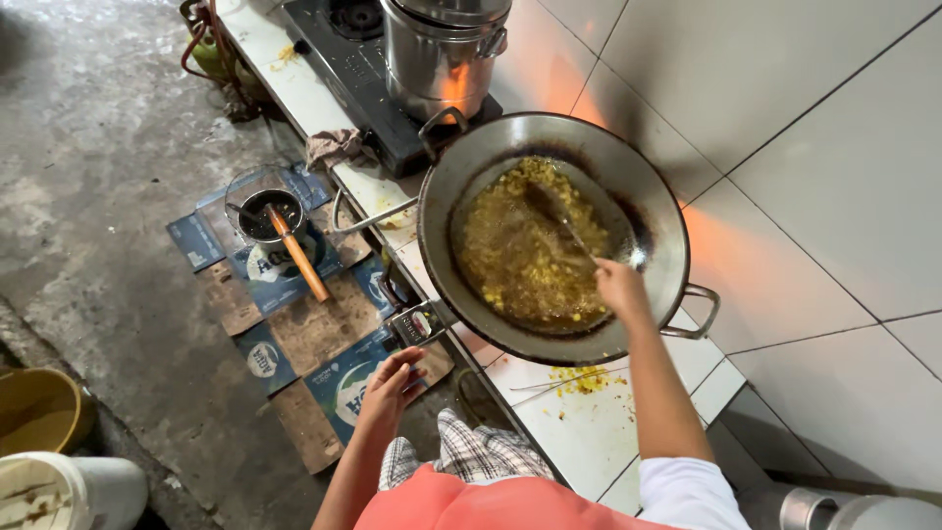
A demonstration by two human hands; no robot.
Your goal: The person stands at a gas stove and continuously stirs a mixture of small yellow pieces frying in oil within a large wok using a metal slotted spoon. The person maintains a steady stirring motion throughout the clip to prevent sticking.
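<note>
My right hand (620, 287) grips the thin handle of a metal ladle (551, 208) whose bowl sits in the bubbling oil of a large steel wok (659, 201). Yellow bits fry in the oil (520, 257). My left hand (392, 385) hangs below the counter edge, fingers loosely spread, close to the stove's front knob panel (416, 324) and holding nothing.
A tall steel pot (437, 61) stands on a black burner at the back. Yellow crumbs (581, 379) lie on the white tiled counter. On flattened cardboard (314, 329) on the floor sits a dark pot with a wooden-handled tool (294, 253). Buckets (39, 407) stand at lower left.
</note>
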